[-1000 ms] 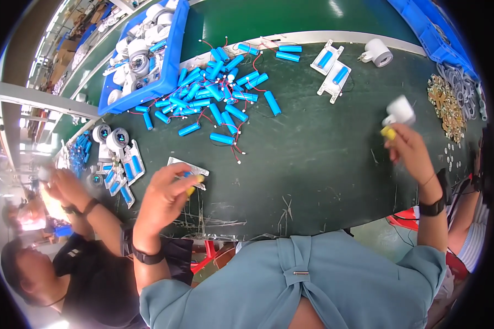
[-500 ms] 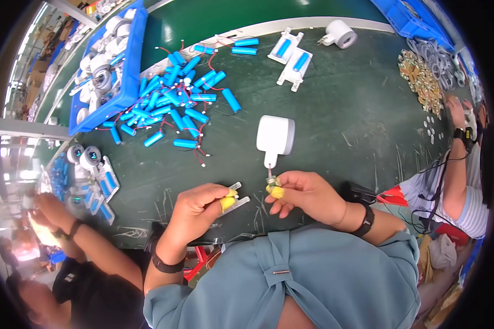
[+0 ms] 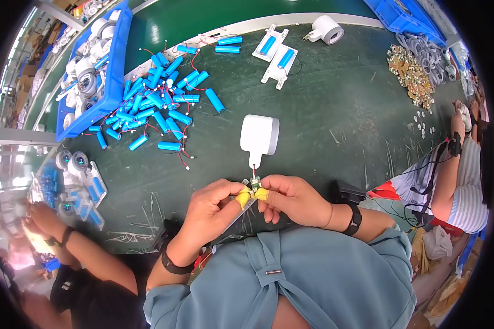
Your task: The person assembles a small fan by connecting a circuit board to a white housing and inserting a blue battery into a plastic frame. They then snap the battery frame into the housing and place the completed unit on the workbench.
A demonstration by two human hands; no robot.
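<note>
My left hand pinches a pale plastic piece between thumb and forefinger, both wearing yellow finger covers. Against it, my right hand, also with yellow covers, grips a small green circuit board. The fingertips of both hands meet at the board and hide much of the plastic piece. A thin wire joins the board to the narrow neck of a white round-bodied housing with a grey rim, which lies on the green table just beyond my hands.
A heap of blue cylindrical batteries with red wires lies at the far left, beside a blue crate of white housings. White brackets holding batteries lie at the back. Circuit boards are piled far right. Co-workers' arms show at both sides.
My left hand has moved right with the plastic piece, bringing it against the circuit board in my right hand. The whole view has shifted slightly.
</note>
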